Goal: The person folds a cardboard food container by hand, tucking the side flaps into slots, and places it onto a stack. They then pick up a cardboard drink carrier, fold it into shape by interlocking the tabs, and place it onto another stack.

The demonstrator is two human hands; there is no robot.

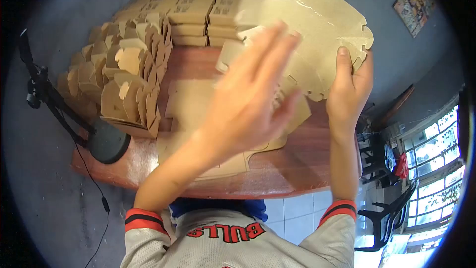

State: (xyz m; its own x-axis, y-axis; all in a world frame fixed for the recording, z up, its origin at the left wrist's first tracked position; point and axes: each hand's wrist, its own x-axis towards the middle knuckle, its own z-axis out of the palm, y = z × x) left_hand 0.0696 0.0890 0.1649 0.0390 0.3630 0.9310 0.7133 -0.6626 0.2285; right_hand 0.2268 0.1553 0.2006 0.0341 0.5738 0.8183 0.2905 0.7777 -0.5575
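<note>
My right hand (351,84) grips the edge of a die-cut cardboard sheet (317,25), thumb on top, and holds it raised over the table. The sheet has notched, wavy edges and crease lines. In front of its lower left part is my left hand (248,89), blurred by motion, fingers stretched out and thumb apart. Beneath my hands lie more flat cardboard blanks (191,101), partly hidden by my left hand and forearm.
Folded open cardboard boxes (126,99) stand stacked at the left of the reddish wooden table (302,173). Packed flat cartons (191,10) are piled along the back. A black stand (106,144) with a cable is at the left edge. Black chairs (386,218) stand at right.
</note>
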